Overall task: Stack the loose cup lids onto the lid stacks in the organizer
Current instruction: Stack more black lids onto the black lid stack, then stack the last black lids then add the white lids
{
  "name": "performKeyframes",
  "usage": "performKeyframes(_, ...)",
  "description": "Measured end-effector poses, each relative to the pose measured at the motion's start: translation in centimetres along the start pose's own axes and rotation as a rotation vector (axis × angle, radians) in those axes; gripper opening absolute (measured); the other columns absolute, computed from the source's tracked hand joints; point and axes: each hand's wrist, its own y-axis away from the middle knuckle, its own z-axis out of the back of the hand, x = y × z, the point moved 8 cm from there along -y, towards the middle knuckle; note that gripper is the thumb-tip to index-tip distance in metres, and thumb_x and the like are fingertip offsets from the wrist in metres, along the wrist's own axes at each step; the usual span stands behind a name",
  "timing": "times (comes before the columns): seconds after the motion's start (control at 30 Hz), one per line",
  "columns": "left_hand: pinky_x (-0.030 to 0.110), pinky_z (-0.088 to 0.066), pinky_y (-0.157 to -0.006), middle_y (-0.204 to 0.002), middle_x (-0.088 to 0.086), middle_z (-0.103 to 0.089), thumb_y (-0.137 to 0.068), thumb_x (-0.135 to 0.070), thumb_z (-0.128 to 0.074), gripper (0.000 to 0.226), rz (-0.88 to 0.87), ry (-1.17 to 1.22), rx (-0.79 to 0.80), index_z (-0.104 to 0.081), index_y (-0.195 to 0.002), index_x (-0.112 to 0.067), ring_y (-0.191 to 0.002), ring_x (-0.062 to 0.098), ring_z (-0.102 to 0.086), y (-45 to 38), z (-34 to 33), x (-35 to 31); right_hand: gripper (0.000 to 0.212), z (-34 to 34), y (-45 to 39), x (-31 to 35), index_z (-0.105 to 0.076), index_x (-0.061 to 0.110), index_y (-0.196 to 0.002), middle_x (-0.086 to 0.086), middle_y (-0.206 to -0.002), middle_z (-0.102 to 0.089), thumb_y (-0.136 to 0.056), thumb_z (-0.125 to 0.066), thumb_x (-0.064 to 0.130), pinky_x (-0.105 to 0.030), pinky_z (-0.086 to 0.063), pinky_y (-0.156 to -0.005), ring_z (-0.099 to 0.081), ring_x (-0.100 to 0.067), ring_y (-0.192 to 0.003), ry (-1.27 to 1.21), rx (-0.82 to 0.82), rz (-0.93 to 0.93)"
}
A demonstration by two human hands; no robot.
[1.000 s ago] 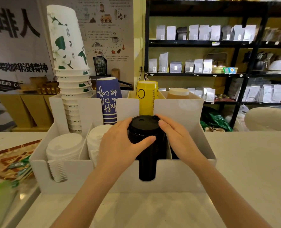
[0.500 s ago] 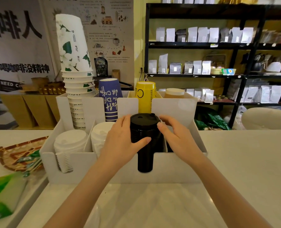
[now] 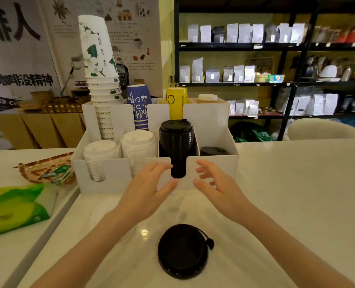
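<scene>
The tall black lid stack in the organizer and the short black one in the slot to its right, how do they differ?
The tall black lid stack rises well above the organizer's front wall; the short black stack barely clears it. The tall stack shows through the front cutout down its slot; the short stack shows only its top lid. The tall one stands third from the left, the short one in the rightmost slot. Both are black lids with the same domed shape.

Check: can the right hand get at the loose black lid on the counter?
Probably yes. The right hand is open and empty, and the black lid lies alone on bare counter, just nearer than it, with nothing between.
</scene>
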Motion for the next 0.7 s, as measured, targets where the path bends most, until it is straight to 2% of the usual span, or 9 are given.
performKeyframes(0.1, 0.018, -0.03, -0.096, -0.132, -0.009, -0.047, -0.083, -0.049, -0.042, 0.049, 0.021, 0.061, 0.129, -0.041, -0.127, -0.029, -0.117, 0.002, -0.041, 3.1, -1.5, -0.5, 0.047, -1.1, 2.6, -0.5, -0.035, 0.028, -0.132, 0.008, -0.121, -0.052, -0.088, -0.048, 0.034, -0.016, -0.038, -0.083, -0.049, -0.007, -0.108, 0.027, 0.051, -0.035)
performKeyframes(0.2, 0.018, -0.027, -0.097, -0.137, -0.015, -0.039, -0.074, -0.064, -0.038, 0.065, 0.065, 0.086, 0.289, -0.034, -0.131, -0.033, -0.118, -0.002, -0.035, 6.1, -3.1, -0.7, 0.037, -2.1, 4.8, -1.1, -0.046, 0.028, -0.125, 0.012, -0.12, -0.051, -0.089, -0.046, 0.035, -0.02, -0.037, -0.091, -0.048, -0.005, -0.109, 0.074, 0.106, -0.068)
performKeyframes(0.3, 0.019, -0.023, -0.1, -0.142, -0.018, -0.028, -0.071, -0.066, -0.048, 0.075, 0.1, 0.063, 0.417, -0.025, -0.135, -0.035, -0.122, -0.003, -0.028, 8.4, -4.1, -0.4, 0.027, -2.6, 6.7, -1.7, -0.056, 0.03, -0.113, 0.018, -0.113, -0.052, -0.089, -0.045, 0.036, -0.016, -0.035, -0.091, -0.047, -0.001, -0.108, 0.086, 0.128, -0.087)
performKeyframes(0.43, 0.016, -0.025, -0.097, -0.139, -0.017, -0.032, -0.065, -0.062, -0.062, 0.085, 0.065, 0.058, 0.418, -0.027, -0.135, -0.03, -0.12, -0.002, -0.032, 9.8, -4.2, -0.6, 0.028, -3.1, 8.4, -1.9, -0.057, 0.028, -0.113, 0.013, -0.115, -0.057, -0.087, -0.049, 0.035, -0.024, -0.039, -0.096, -0.05, -0.004, -0.109, 0.066, 0.146, -0.13)
performKeyframes(0.6, 0.017, -0.03, -0.097, -0.136, -0.015, -0.041, -0.06, -0.066, -0.055, 0.084, 0.029, 0.066, 0.395, -0.032, -0.132, -0.03, -0.12, 0.001, -0.038, 10.1, -4.6, -0.7, 0.026, -3.3, 9.1, -1.5, -0.059, 0.027, -0.11, 0.012, -0.105, -0.059, -0.084, -0.055, 0.029, -0.027, -0.04, -0.093, -0.052, -0.009, -0.106, 0.082, 0.157, -0.117)
performKeyframes(0.7, 0.015, -0.03, -0.093, -0.132, -0.015, -0.044, -0.058, -0.066, -0.056, 0.083, 0.03, 0.093, 0.373, -0.035, -0.131, -0.031, -0.114, -0.001, -0.038, 10.1, -4.4, -0.9, 0.03, -3.0, 9.4, -1.7, -0.058, 0.028, -0.113, 0.013, -0.109, -0.06, -0.084, -0.055, 0.029, -0.026, -0.04, -0.095, -0.051, -0.007, -0.108, 0.079, 0.148, -0.13)
